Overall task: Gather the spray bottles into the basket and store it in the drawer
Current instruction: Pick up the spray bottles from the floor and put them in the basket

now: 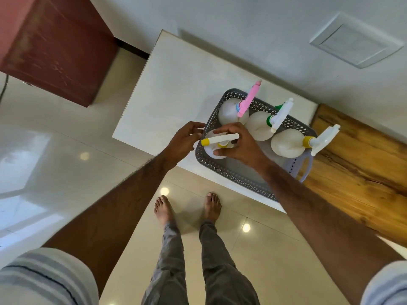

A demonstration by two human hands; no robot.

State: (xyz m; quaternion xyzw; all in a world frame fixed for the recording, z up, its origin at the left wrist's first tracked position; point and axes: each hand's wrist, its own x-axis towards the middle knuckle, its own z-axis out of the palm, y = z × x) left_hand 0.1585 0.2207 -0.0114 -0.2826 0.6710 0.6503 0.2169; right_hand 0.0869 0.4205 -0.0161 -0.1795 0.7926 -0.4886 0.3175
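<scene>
A grey perforated basket (222, 170) sits on the pale worktop (176, 84) right of the frame's centre, its near long side close to the worktop's front edge and its right end by a lilac handle (307, 170). Four white spray bottles stand inside it: one with a pink trigger head (247, 102) at the far left corner, one with a green collar and white head (278, 117) just beside it, one with a yellow collar and white head (317, 139) at the right end, its nozzle reaching out over the rim, and a fourth with a yellow nozzle tip (217, 140) at the near left corner. The right hand (239, 143) is closed around the neck of that fourth bottle, fingers over the top and thumb under the trigger, with the nozzle pointing towards the left of the frame. The left hand (184, 142) hovers just beside the basket's left end with its fingers loosely spread and curved, grasping nothing; whether the fingertips touch the rim I cannot tell. To the right of the worktop lies a wood-grain surface (363, 172), and a dark red cabinet (55, 47) fills the upper left. Below, the person's bare feet (187, 210) stand on the glossy tiled floor (66, 161), with grey trousers and striped sleeves at the lower edge
</scene>
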